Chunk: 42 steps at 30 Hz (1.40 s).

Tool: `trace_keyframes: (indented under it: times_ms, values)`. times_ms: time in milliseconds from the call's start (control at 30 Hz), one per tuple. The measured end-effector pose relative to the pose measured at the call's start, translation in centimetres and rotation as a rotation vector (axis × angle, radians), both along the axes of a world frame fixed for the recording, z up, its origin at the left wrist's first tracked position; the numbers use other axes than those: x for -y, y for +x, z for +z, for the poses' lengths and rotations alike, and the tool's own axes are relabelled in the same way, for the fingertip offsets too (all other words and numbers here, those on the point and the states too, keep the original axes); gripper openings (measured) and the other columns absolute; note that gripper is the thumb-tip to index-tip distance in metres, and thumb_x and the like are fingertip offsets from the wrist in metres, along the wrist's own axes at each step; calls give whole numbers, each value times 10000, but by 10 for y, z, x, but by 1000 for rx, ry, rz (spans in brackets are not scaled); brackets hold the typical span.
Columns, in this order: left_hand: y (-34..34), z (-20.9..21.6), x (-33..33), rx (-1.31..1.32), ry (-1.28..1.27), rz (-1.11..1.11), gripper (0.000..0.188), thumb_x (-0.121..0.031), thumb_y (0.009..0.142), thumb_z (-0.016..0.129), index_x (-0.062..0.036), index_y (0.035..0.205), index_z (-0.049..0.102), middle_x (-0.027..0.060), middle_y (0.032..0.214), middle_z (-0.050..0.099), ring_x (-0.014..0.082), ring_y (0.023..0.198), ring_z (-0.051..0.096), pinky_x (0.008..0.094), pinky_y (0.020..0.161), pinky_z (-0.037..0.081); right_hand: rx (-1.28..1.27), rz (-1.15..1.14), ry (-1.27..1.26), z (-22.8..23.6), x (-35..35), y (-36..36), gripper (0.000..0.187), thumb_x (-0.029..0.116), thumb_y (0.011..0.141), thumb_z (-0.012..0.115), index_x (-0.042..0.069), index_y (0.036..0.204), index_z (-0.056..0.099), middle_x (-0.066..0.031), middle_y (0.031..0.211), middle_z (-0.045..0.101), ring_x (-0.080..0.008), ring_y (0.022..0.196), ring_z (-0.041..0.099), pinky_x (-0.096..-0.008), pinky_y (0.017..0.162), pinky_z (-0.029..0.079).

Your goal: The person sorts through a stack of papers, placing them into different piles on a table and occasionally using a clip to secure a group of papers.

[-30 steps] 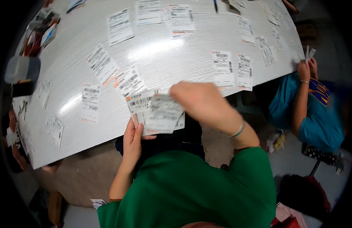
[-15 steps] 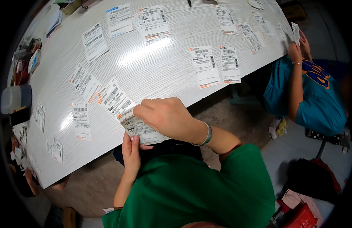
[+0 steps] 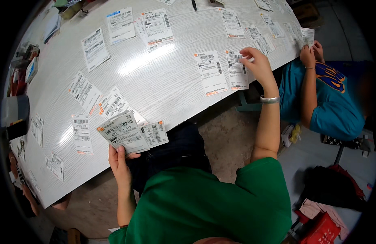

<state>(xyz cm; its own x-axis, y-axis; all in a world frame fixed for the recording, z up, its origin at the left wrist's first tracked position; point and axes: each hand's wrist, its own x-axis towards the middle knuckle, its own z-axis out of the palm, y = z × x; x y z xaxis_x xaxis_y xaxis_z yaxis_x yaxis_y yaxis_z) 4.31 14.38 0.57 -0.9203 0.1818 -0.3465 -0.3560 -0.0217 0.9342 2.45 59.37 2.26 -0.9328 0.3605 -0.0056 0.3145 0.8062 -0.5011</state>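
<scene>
My left hand (image 3: 119,162) grips a few printed shipping labels (image 3: 121,128) by their lower edge, fanned out over the table's near edge. Their thumb-side edge overlaps a label (image 3: 113,103) lying on the table behind them. My right hand (image 3: 259,67) is stretched out to the right, with a metal bangle on the wrist. Its curved fingers stand apart from the thumb at the upper right of a narrow label (image 3: 238,73); I cannot tell whether they touch it. A wider label (image 3: 211,73) lies just left of that one.
More labels lie across the white wood-grain table (image 3: 184,110), some overlapping, such as the pair with a larger label (image 3: 157,28) at the back. A black pen (image 3: 194,5) is at the far edge. A co-worker in a teal shirt (image 3: 306,97) sits at right, holding paper.
My right hand has left the labels in my left hand and reached far right to the narrow label. The held labels have spread apart and shifted slightly left.
</scene>
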Motion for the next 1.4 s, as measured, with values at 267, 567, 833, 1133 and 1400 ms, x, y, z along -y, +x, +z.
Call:
trace_keyframes:
  times_ms: [267, 567, 833, 1133, 1400]
  values:
    - [-1, 3, 2, -8, 23, 35, 347, -161, 945, 384, 43, 1225, 386, 135, 1023, 576, 155, 747, 609, 231, 577, 538, 201, 385, 198, -5, 52, -50, 472, 133, 596, 756, 58, 1010, 543, -97, 978, 556, -272, 936, 529, -355, 823, 429]
    - [-2, -2, 1, 9, 96, 47, 341, -148, 945, 375, 43, 1227, 383, 140, 1046, 568, 157, 781, 611, 236, 583, 545, 176, 547, 274, -3, 58, -57, 415, 134, 590, 747, 71, 942, 537, -96, 971, 564, -277, 953, 518, -362, 824, 416]
    - [-16, -4, -11, 80, 208, 53, 348, -146, 950, 352, 17, 1257, 359, 137, 1109, 552, 164, 816, 618, 244, 617, 554, 175, 561, -91, -13, 53, -41, 381, 143, 692, 694, -7, 1020, 571, -95, 861, 582, -232, 815, 550, -317, 717, 436]
    - [-29, -4, -38, 111, 290, 102, 369, -169, 953, 346, -12, 1287, 321, 141, 1188, 503, 199, 930, 601, 294, 632, 579, -106, -73, -1099, 7, 216, 21, 189, 118, 909, 496, -20, 1028, 547, -17, 635, 580, -54, 461, 495, -174, 437, 394]
    - [-22, -7, -33, 84, 288, 188, 319, -166, 945, 385, -42, 1239, 359, 125, 1106, 552, 190, 897, 607, 296, 598, 574, -295, -203, -437, -24, 156, 44, 107, 101, 890, 509, 9, 936, 537, -21, 715, 532, -54, 581, 464, -209, 529, 400]
